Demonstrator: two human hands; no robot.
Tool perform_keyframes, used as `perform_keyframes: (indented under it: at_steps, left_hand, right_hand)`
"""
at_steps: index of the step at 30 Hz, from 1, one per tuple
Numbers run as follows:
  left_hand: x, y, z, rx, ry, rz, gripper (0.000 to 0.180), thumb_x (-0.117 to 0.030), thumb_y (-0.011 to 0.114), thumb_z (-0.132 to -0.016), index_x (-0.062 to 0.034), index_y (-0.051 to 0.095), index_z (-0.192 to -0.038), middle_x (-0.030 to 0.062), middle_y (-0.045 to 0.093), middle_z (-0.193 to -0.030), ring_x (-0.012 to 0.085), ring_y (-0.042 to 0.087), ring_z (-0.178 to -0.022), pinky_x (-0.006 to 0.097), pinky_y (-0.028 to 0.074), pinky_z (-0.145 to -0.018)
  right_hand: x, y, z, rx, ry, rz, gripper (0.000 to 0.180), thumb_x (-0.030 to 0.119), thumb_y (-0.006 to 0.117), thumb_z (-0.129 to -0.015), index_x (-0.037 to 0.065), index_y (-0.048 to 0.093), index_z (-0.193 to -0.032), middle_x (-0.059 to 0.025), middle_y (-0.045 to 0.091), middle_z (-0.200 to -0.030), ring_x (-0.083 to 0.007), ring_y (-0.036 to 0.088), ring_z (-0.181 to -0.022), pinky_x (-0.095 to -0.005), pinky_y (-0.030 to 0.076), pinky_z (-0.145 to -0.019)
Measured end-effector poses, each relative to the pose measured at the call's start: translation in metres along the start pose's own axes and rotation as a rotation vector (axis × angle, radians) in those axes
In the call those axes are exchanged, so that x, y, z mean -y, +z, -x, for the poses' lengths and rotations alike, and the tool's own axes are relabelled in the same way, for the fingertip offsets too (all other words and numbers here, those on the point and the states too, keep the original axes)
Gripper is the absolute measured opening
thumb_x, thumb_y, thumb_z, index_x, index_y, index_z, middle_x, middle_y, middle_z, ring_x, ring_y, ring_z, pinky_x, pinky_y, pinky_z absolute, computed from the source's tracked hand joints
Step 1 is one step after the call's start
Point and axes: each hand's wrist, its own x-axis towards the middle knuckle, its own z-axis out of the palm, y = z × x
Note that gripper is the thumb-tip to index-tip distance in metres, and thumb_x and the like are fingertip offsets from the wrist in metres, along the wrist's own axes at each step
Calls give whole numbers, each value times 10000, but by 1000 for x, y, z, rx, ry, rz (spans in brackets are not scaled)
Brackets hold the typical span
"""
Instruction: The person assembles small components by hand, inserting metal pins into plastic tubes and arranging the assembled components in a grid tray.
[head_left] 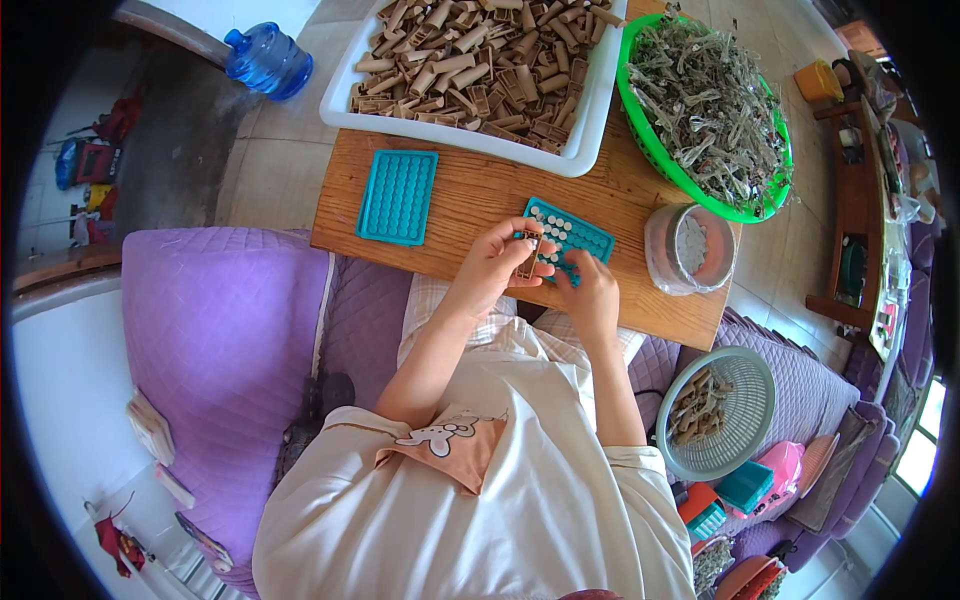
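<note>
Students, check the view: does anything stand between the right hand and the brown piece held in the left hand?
Only fingertips of the left hand curl over the right edge of the brown piece, facing the right hand. Nothing else visible stands between them; the teal tray of white discs lies lower, on the table.

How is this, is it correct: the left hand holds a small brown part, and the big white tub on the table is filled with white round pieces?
Not quite: the head view shows the big white tub filled with brown pieces, not white round ones. The left hand does hold a small brown part.
</note>
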Motion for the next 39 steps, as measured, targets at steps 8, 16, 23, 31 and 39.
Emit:
perform_keyframes:
  at_steps: [8, 16, 23, 31, 39]
  left_hand:
    - [5, 1, -1, 49, -24, -14, 230, -124, 445, -853, -40, 447, -1067, 103, 582, -933, 147, 601, -755, 231, 510, -625]
    - [13, 8, -1, 135, 21, -97, 230, -41, 421, -851, -1, 452, -1076, 58, 568, -817, 94, 559, -736, 225, 491, -663]
    - [9, 13, 4, 125, -31, -149, 249, -38, 404, -860, -5, 429, -1105, 61, 548, -872, 89, 551, -752, 243, 507, -677]
    - [14, 12, 6, 65, 112, -255, 193, -30, 395, -853, 8, 469, -1027, 53, 555, -787, 76, 533, -677, 216, 456, -603]
    - [15, 15, 11, -23, 126, -595, 203, -79, 422, -842, -21, 488, -1026, 102, 594, -744, 153, 588, -667, 276, 454, -613]
  right_hand:
    - [11, -1, 1, -94, 62, -94, 132, 16, 588, -692, 42, 530, -808, -107, 568, -733, -265, 556, -647, -339, 455, -551]
    - [36, -16, -11, -286, -285, -225, 225, -79, 580, -655, 24, 492, -835, -100, 561, -777, -247, 544, -664, -305, 453, -569]
    - [35, -16, -11, -236, -358, -230, 240, -73, 572, -659, 19, 458, -848, -100, 546, -788, -254, 529, -664, -324, 444, -565]
    - [46, -33, -16, -17, -276, -296, 198, -48, 527, -716, 5, 460, -894, -134, 536, -799, -299, 530, -710, -360, 442, -600]
    - [49, -52, -31, 347, -172, -246, 167, -46, 529, -695, -7, 454, -840, -141, 527, -728, -296, 536, -663, -334, 436, -585]
